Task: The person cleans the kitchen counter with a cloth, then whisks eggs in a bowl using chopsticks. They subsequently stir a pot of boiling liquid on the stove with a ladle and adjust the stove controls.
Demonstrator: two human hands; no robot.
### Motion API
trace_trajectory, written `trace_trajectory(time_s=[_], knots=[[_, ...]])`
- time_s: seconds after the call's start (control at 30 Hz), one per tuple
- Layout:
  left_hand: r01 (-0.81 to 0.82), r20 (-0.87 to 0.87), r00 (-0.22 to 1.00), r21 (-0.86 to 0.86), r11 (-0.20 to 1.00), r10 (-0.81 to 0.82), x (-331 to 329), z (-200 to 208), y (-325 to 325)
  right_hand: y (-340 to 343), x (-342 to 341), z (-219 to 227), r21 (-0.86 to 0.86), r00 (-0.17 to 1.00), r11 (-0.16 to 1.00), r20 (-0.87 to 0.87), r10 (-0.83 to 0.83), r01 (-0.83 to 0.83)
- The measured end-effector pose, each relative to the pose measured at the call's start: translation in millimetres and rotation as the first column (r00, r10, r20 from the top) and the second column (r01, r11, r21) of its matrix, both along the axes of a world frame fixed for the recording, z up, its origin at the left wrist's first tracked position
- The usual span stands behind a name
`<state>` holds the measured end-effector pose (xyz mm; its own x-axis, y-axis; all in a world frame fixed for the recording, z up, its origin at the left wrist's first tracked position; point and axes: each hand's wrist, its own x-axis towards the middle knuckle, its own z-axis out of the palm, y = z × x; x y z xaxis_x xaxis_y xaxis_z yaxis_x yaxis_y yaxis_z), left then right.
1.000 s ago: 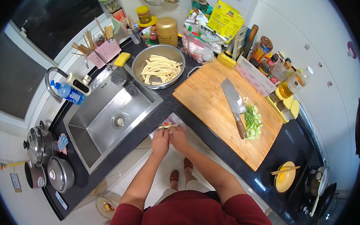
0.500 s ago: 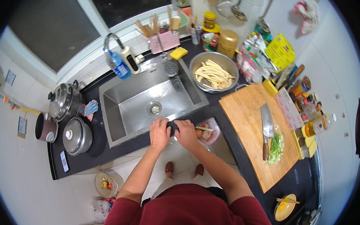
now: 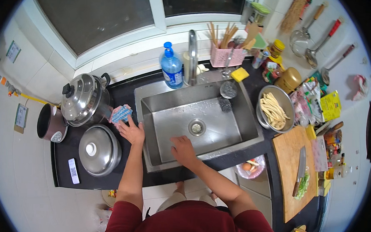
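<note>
My left hand (image 3: 132,132) is at the left rim of the sink, fingers spread. Its fingertips meet the lower edge of a blue, white and pink cloth (image 3: 121,113) on the dark counter; whether they press on it I cannot tell. Over the near left part of the steel sink (image 3: 172,128) hangs my right hand (image 3: 183,150), empty, fingers loosely extended. Water drops dot the sink's floor around the drain (image 3: 197,127). A dark scouring pad (image 3: 225,104) and a round mesh strainer (image 3: 228,89) are at the sink's far right corner.
Left of the cloth stand a steamer pot (image 3: 83,100), a lidded pot (image 3: 100,150) and a phone (image 3: 73,171). Behind the sink are a blue pump bottle (image 3: 171,67) and the faucet (image 3: 192,53). A bowl of pale strips (image 3: 274,112) and a cutting board (image 3: 286,163) with a knife (image 3: 301,170) are rightward.
Both hands have left the sink's front edge. My left hand has moved left to the cloth, and my right hand has come over the basin. The view has swung left.
</note>
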<state>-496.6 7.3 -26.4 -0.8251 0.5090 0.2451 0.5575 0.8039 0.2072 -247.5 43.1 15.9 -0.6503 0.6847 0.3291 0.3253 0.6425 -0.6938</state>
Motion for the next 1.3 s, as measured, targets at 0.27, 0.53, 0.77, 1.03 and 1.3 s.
trace_trajectory(time_s=[0.27, 0.53, 0.77, 1.03, 1.3], knots=[[-0.103, 0.003, 0.995, 0.053, 0.993, 0.103, -94, -39, 43, 10, -74, -15, -0.123, 0.996, 0.99, 0.048, 0.08, -0.074], [0.52, -0.102, 0.843, 0.4, 0.754, -0.528, -136, -49, 146, 33, -76, -16, -0.232, 0.996, 0.972, 0.086, -0.017, 0.036], [0.746, -0.047, 0.651, 0.227, 0.626, -0.758, -63, -30, 216, 37, -50, -25, -0.228, 0.988, 0.964, 0.1, -0.115, 0.135], [0.617, 0.064, 0.756, 0.261, 0.742, -0.651, -111, -27, 137, 35, -39, -22, -0.3, 0.991, 0.945, 0.07, -0.111, 0.127], [0.482, 0.182, 0.826, 0.263, 0.835, -0.534, -76, -23, 12, 28, -38, -22, -0.293, 0.996, 0.952, -0.032, 0.085, -0.091]])
